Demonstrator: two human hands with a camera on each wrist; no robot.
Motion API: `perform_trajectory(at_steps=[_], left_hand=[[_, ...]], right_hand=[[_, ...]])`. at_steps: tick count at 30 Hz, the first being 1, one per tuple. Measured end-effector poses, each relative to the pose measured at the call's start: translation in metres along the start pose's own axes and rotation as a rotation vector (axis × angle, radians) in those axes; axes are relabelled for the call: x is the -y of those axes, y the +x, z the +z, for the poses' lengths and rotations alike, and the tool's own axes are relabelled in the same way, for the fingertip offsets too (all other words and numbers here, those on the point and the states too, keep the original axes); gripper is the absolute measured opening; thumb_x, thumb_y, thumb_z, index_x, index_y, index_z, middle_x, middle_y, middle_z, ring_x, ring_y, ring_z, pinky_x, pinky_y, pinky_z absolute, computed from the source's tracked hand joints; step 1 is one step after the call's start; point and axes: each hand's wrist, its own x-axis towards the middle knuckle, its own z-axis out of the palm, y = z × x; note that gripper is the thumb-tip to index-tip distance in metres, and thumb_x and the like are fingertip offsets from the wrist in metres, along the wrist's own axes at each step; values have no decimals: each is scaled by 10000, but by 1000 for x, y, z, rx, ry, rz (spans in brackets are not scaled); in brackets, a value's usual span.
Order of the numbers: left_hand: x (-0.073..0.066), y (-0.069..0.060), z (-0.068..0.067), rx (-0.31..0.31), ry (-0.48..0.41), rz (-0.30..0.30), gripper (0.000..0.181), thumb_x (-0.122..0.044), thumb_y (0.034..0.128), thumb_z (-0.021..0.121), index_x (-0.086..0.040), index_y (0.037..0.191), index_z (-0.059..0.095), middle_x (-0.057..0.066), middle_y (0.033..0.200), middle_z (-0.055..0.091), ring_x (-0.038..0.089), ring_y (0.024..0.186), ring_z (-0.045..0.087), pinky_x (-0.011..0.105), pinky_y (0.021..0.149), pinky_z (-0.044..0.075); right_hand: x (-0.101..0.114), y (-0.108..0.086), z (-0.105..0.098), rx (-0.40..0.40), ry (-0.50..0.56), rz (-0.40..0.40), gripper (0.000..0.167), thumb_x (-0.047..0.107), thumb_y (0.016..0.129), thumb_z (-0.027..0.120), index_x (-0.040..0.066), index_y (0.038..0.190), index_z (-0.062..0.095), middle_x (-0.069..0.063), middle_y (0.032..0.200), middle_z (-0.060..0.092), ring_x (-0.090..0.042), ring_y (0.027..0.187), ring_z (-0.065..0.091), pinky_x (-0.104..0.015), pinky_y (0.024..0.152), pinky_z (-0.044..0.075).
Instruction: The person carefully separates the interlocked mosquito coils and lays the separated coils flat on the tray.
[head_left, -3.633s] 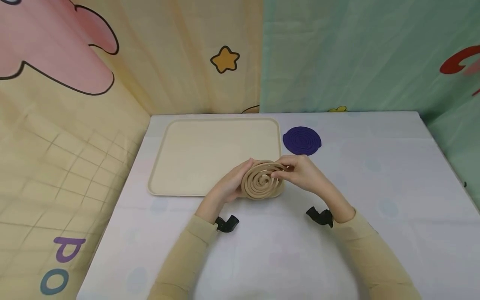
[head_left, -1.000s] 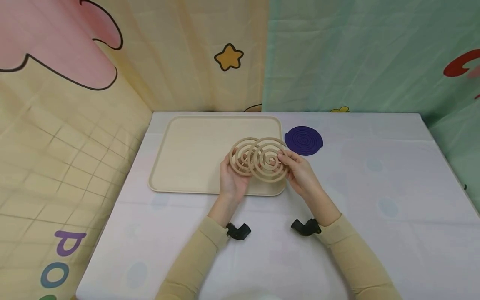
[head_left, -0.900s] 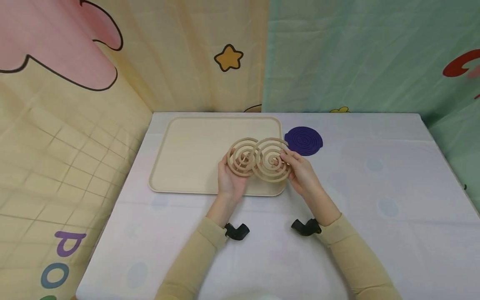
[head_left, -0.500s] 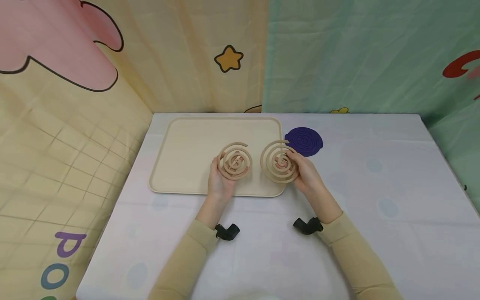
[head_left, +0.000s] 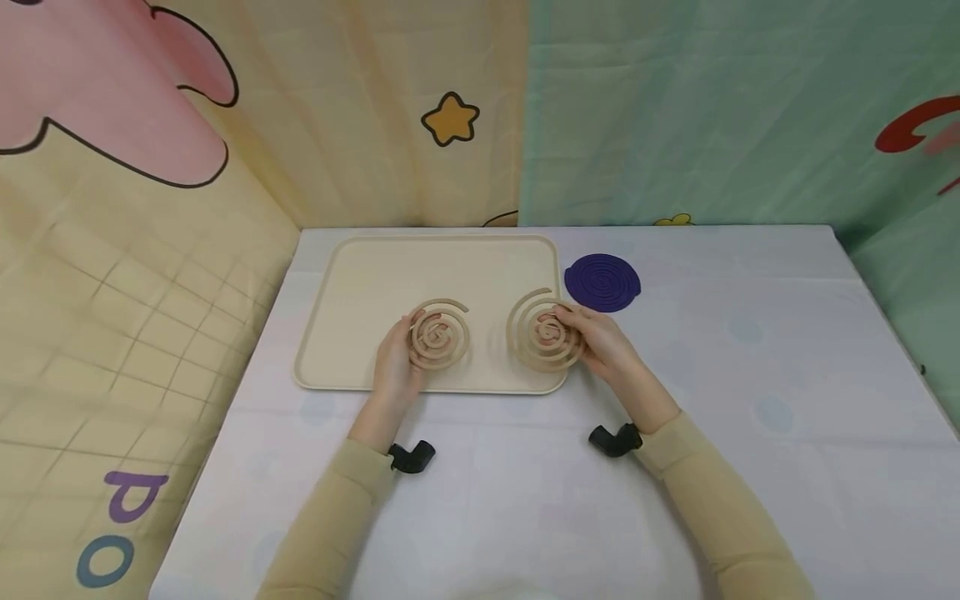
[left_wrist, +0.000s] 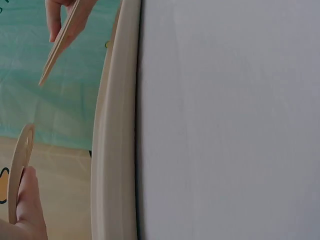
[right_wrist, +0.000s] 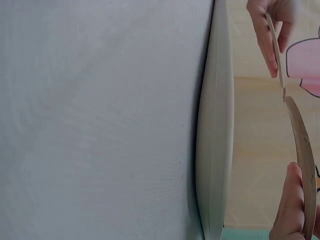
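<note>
Two coils are being held over one tray (head_left: 360,312): the left hand (head_left: 395,364) is pinching the left coil (head_left: 438,359), the right hand (head_left: 611,352) the right coil (head_left: 550,360). One purple coil (head_left: 602,283) is lying beside the tray. A sideways P (head_left: 137,480) and an O (head_left: 106,581) are showing leftward. Only the wrist views are showing tan coils edge-on.

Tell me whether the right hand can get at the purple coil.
Likely yes: the purple coil lies just beyond the right hand, nothing visibly between, though that hand holds a beige coil it might first release.
</note>
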Motion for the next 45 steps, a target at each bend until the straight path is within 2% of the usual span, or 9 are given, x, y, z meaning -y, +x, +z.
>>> perform_trajectory(at_steps=[5,11,14,17,21,28,32,39,45], left_hand=[[-10,4,-12,-25,126,-31,452,-229,1093,276,40,1449,345,40,1293,497,126,1261,521,161,1045,436],[-15,10,-23,-78,339,-101,436,-247,1078,374,11,1419,456,39,1218,583,43,992,630,139,839,535],[-15,14,-25,-113,545,-114,402,-245,1065,423,-18,1383,518,90,1309,572,86,1079,589,156,836,515],[-14,18,-26,-122,711,-108,395,-251,1060,437,-37,1377,536,119,1417,521,181,1262,493,254,990,459],[-15,21,-25,-128,801,-106,401,-267,1060,432,-54,1385,532,121,1478,477,259,1389,389,384,1125,361],[-16,18,-24,-145,933,-53,421,-267,1038,493,-62,1406,500,158,1416,509,299,1293,473,396,1052,436],[-18,14,-23,-95,1086,15,461,-212,997,576,-47,1416,478,212,1455,445,377,1368,397,508,1125,377],[-14,12,-21,112,1483,99,745,-216,832,794,-9,1447,429,231,1532,366,482,1427,212,637,1162,212],[-10,9,-17,189,1604,76,915,-241,752,864,-20,1488,368,211,1587,272,470,1454,170,691,1146,179]], right_hand=[[-1,8,4,63,-131,21,302,197,1017,546,6,1252,558,86,926,663,-17,841,623,-142,723,515],[-2,15,11,129,-206,45,438,186,1028,521,-96,1361,492,88,911,688,-23,815,642,-153,714,526],[-2,17,13,124,-231,78,450,187,1028,520,-89,1381,475,96,910,677,-20,806,632,-153,707,520],[-1,17,15,118,-266,96,442,197,1030,514,-99,1357,479,87,923,655,-21,813,621,-152,709,515],[0,17,15,109,-280,107,446,190,1030,509,-92,1373,471,89,939,637,-11,824,615,-145,714,514],[-2,20,15,124,-284,114,473,190,1028,514,-96,1399,448,87,963,630,-5,845,608,-146,738,517],[-2,22,15,125,-301,120,486,196,1027,515,-91,1411,440,68,991,620,-10,851,603,-144,744,515],[-3,24,15,131,-286,118,485,192,1027,511,-97,1409,435,63,987,625,-9,845,615,-146,737,525],[-5,26,17,141,-256,127,465,170,1037,492,-54,1440,431,69,1070,659,24,871,622,-136,765,525]])
